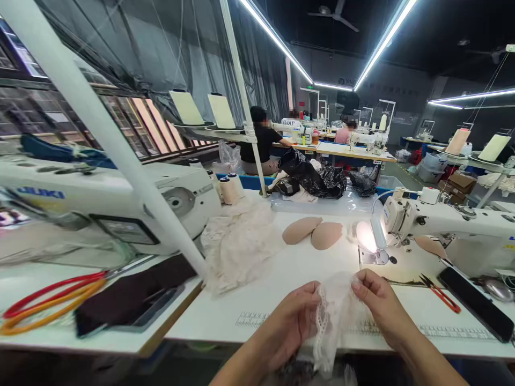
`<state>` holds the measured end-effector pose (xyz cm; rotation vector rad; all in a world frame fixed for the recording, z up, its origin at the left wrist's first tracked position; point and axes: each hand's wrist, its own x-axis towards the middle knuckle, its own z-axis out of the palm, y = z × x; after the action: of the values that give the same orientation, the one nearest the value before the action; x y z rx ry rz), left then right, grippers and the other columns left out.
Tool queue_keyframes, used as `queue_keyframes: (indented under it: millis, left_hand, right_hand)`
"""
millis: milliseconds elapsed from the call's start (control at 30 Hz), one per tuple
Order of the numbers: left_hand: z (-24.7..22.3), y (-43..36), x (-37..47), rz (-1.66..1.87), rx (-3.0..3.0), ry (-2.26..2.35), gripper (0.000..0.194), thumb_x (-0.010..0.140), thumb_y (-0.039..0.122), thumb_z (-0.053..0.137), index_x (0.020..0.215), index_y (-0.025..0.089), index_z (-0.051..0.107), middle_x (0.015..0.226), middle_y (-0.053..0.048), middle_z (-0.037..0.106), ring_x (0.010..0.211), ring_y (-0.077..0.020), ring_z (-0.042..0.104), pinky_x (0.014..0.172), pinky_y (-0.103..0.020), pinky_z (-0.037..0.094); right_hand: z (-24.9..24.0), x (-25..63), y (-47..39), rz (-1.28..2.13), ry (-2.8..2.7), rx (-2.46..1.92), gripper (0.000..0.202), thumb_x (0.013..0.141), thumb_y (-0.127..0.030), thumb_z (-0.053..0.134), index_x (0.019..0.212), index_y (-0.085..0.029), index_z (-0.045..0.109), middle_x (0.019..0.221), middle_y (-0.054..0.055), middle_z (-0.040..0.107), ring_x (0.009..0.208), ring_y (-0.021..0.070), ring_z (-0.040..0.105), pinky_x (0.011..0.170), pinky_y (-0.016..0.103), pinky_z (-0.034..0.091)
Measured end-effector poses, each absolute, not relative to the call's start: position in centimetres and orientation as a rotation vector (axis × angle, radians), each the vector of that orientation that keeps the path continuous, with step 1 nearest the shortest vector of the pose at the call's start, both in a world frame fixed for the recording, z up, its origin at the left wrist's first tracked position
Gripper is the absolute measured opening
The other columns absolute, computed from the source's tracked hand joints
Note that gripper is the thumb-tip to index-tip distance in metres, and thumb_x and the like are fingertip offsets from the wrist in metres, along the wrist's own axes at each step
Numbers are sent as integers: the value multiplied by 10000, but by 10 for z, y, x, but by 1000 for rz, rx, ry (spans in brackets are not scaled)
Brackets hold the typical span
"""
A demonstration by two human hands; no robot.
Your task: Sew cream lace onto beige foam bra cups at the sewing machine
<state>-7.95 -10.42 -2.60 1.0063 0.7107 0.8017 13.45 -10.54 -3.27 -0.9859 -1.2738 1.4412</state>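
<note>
Your 2 hands, left [293, 321] and right [380, 300], each pinch the white lace [333, 316], fingers together, above the counter [225, 316].

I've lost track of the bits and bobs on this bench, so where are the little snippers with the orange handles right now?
The orange-handled snippers lie on the right side of the head view, just left of the black phone.

Passage between lace pile [241, 241] and right sewing machine [462, 225]; tan pads [326, 236] obstruct far part.
</note>
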Motion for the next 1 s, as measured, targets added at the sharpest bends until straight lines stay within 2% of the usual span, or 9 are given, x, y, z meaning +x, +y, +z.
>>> queue_keyframes:
  millis: [100,233,367,467,567,667,767,867,1000]
  left_hand:
    - [-20,-103,-70,734,888,661,446,776,516,856,958,153,672,881,-70,667,784,-187,614,723,-280,512]
    - [-10,-100,-55,932,882,731,450,707,469,932,923,147,704,853,-48,686,769,-172,613,716,-255,496]
    - [-14,-101,-47,1051,803,737,440,683,444,943,909,162,691,851,-17,665,788,-166,605,715,-248,499]
    - [-27,-105,-42,1110,769,720,395,735,432,905,896,170,656,846,-13,657,796,-164,607,726,-252,503]
    - [-39,-100,-41,1118,859,772,412,815,516,819,850,186,576,770,17,598,674,-127,538,621,-225,445]
    - [-40,-73,-54,981,1352,991,451,885,624,692,834,199,550,708,20,574,622,-140,520,571,-237,414]
    - [-28,-28,-81,888,2125,1360,380,946,593,612,947,213,626,856,-44,691,800,-225,639,723,-321,510]
    - [-17,16,-108,866,2315,1544,328,943,476,638,1170,240,664,1165,-114,721,1081,-317,644,930,-428,501]
    - [-19,49,-123,738,2425,1654,315,963,410,578,1196,254,723,1082,-122,755,1060,-351,668,952,-459,484]
  right_hand:
    - [-23,139,-105,1422,-1402,-1025,452,912,-646,704,830,-205,645,769,-18,536,746,157,463,700,268,374]
    - [-30,143,-106,1468,-1256,-1003,501,891,-735,660,1073,-268,679,948,16,615,843,198,532,742,300,417]
    - [-50,144,-104,1318,-1335,-1084,465,845,-656,768,1040,-242,685,835,-12,568,776,175,486,712,289,378]
    - [-63,146,-98,1188,-1377,-1141,409,914,-621,703,920,-213,675,757,-21,543,725,164,469,684,289,368]
    - [-76,153,-88,1127,-1367,-1145,387,947,-599,664,919,-213,660,764,-3,600,737,178,517,697,300,402]
    - [-88,163,-73,1120,-1332,-1140,386,959,-606,633,939,-221,639,773,5,629,722,183,536,672,298,412]
    - [-97,168,-58,1130,-1401,-1207,424,934,-647,626,869,-228,610,707,-12,601,639,174,512,612,293,387]
    - [-98,166,-54,1091,-1469,-1281,427,916,-648,620,818,-234,584,677,-24,581,593,171,499,584,293,361]
    - [-92,159,-61,1029,-1505,-1287,389,956,-604,558,820,-240,574,703,-21,591,640,183,528,617,299,378]
